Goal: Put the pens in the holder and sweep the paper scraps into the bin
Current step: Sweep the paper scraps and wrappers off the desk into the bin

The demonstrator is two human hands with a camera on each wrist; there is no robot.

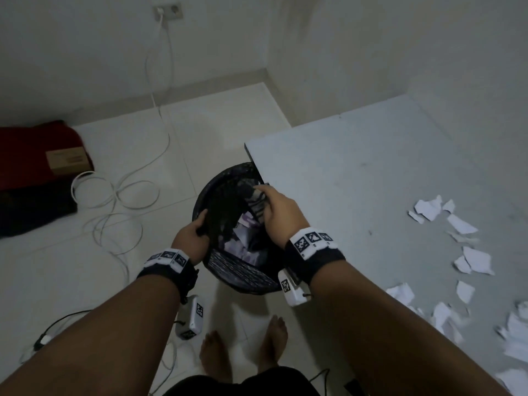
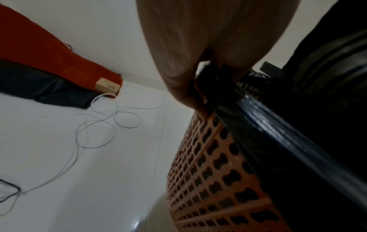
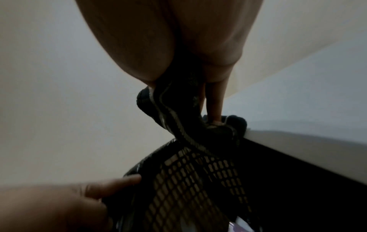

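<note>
Bare feet (image 1: 243,352) on white tiled floor (image 1: 200,124)

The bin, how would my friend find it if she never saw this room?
Look at the near left corner of the grey table. Beside it stands the bin, a round orange basket full of holes. Only it has a black bag inside.

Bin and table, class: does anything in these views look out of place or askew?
Yes. Torn paper scraps lie scattered over the table. The bin is partly tucked under the table edge, its black liner bunched inward, gripped by the left hand and right hand.
</note>
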